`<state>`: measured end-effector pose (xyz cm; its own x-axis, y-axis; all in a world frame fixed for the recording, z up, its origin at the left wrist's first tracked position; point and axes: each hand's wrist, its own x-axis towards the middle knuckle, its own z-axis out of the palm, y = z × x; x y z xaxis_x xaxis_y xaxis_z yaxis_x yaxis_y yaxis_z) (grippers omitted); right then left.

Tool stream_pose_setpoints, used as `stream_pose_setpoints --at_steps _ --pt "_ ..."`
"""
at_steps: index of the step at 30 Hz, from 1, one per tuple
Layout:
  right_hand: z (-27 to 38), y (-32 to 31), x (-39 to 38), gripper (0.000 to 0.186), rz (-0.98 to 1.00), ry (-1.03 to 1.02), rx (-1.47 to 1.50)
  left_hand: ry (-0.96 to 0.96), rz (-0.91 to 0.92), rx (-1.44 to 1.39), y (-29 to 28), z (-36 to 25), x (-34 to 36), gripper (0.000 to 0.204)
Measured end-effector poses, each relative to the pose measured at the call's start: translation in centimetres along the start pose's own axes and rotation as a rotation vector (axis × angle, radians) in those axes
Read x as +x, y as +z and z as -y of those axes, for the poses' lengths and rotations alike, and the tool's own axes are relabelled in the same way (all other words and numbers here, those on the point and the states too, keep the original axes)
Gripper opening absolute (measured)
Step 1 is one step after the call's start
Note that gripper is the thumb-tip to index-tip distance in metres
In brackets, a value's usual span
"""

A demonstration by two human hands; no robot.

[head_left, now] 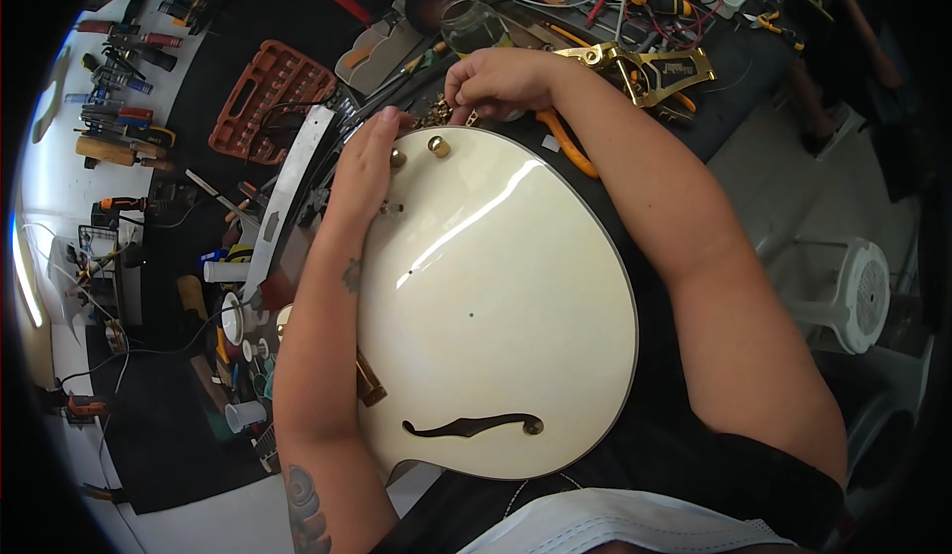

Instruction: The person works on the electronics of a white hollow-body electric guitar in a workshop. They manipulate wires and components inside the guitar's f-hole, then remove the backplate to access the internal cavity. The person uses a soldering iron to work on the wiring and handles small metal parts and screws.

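A cream guitar body (516, 276) with a dark f-hole (471, 425) lies in front of me, face up. My left hand (369, 157) rests at its upper left edge, fingers stretched out beside a gold knob (438, 145); some fingertips are hidden. Just past the far edge, my right hand (504, 80) reaches into small gold parts (432, 113) with fingers curled and pinched together. What sits between those fingertips, if anything, is too small to make out. Under my left forearm shows a gold pickup (371, 382).
A gold tailpiece (650, 73) lies beyond my right forearm, near orange-handled pliers (567, 144). A glass jar (472, 23) stands at the back. An orange socket case (270, 98) and scattered tools are left. A white stool (855, 296) stands on the right.
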<state>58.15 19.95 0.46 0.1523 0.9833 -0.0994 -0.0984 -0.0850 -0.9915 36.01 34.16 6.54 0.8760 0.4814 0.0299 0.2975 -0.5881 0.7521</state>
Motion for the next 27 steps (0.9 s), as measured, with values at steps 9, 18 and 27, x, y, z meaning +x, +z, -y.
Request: stream_pose_setpoints --at_steps 9,18,27 --pt "-0.3 -0.2 0.5 0.030 -0.057 -0.058 0.001 0.016 0.013 -0.026 0.0 0.5 0.1 0.065" --pt "-0.6 0.5 0.8 0.033 -0.145 -0.122 -0.472 0.043 0.002 -0.043 -0.1 1.2 0.2 0.067" --pt "-0.4 0.1 1.1 0.029 -0.058 -0.277 -0.548 0.038 -0.001 -0.023 0.0 0.6 0.1 0.067"
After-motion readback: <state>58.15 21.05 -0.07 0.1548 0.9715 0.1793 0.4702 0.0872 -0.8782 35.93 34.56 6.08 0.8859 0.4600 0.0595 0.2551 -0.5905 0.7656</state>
